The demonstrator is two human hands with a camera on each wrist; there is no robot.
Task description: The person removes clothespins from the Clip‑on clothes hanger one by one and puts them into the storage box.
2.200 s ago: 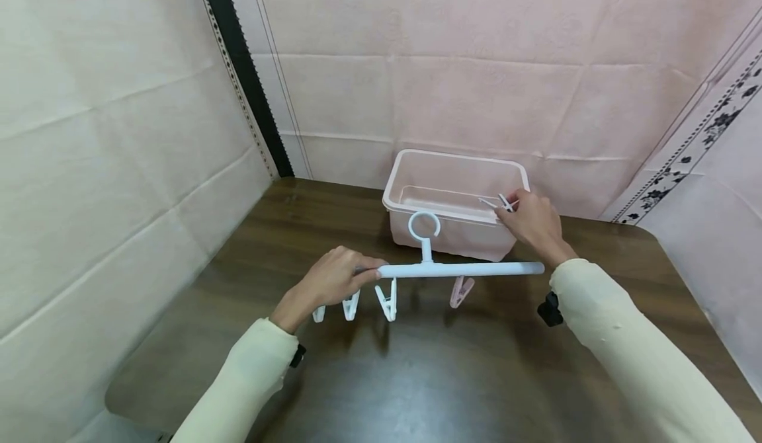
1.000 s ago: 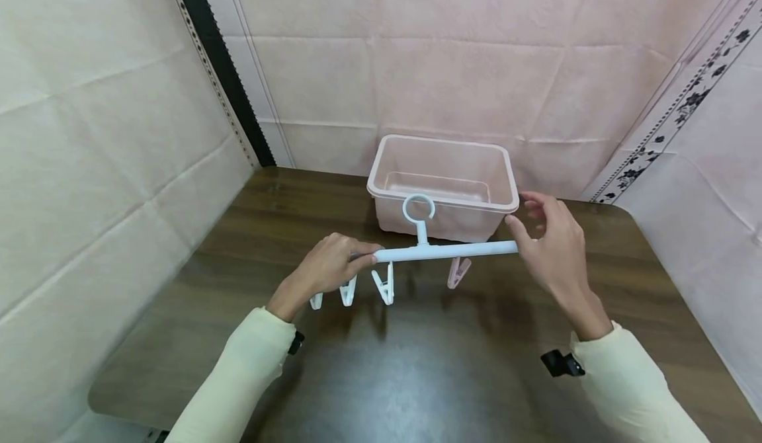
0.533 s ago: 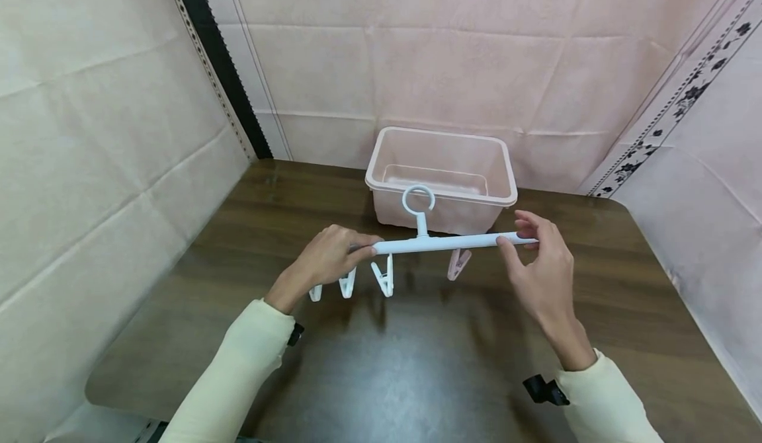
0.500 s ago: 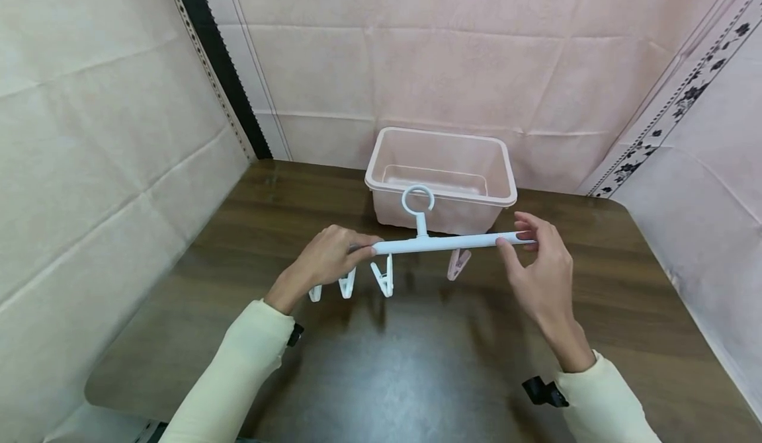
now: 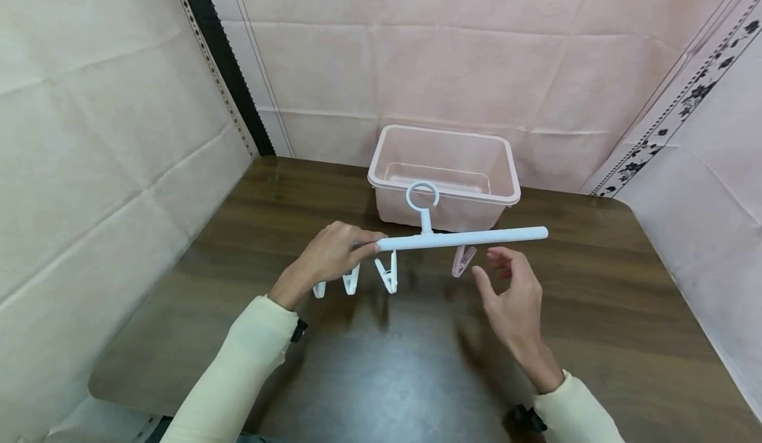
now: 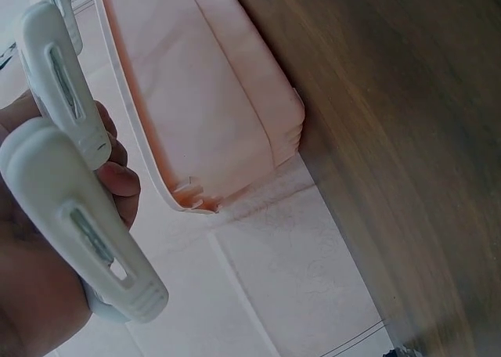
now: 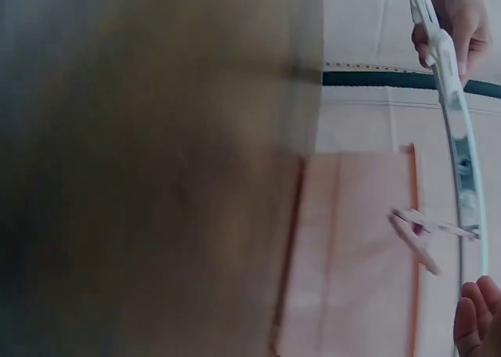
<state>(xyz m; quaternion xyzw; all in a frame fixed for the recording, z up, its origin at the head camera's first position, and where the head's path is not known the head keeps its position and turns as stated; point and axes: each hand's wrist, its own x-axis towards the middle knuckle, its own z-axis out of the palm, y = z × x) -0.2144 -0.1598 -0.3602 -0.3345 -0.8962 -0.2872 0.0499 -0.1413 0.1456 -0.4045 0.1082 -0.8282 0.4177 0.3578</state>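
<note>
My left hand [image 5: 333, 252] grips the left part of a pale blue clip hanger [image 5: 464, 239], holding it above the table with its hook up. Several clothespins hang below the bar. A white clothespin [image 5: 387, 272] hangs just right of that hand, and other white clothespins [image 6: 86, 224] show large in the left wrist view. Farther right hangs a pink clothespin [image 5: 463, 260], tilted. My right hand [image 5: 513, 297] is beside it, below the bar's right end, fingers loosely bent with nothing between them. The left fingers partly hide the hanger's left end.
Behind the hanger a pink plastic basket [image 5: 443, 213] stands at the back of the brown wooden table [image 5: 286, 195]. Its near inside floor is hidden by the front wall. Pale cloth [image 5: 464, 66] hangs as walls behind and at both sides.
Earlier my right hand held a clothespin over the basket's right side. It came away without it, reached the hanger's right end, then dropped beside the pink clothespin. The left hand keeps its grip.
</note>
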